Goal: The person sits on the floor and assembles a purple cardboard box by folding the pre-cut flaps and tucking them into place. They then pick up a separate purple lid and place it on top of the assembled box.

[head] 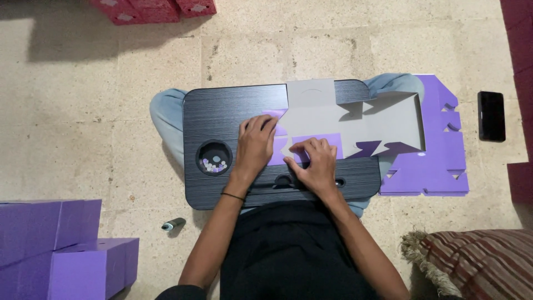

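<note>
— Where does the work sit?

— On the dark grey ribbed lap tray across the person's knees. A flat die-cut cardboard box blank, grey on the upturned face and purple on the folded flaps, lies on the tray's far right part, its long axis running left to right and its right end overhanging the tray's edge.

— And the hands?

— The left hand lies flat, fingers stretched, palm down on the blank's left end, touching it, pinning rather than grasping. The right hand is just beside it, toward the tray's near edge, fingers curled and pressing the purple flap; it closes around nothing I can see.

— So which way does the card run from them?

— Away to the right; most of it lies beyond the right hand, which is the nearer one.

— Anything else by the tray?

— A round cup hole with small scraps left of the left hand; a stack of purple blanks on the floor off the tray's right edge; a black phone further right.
</note>
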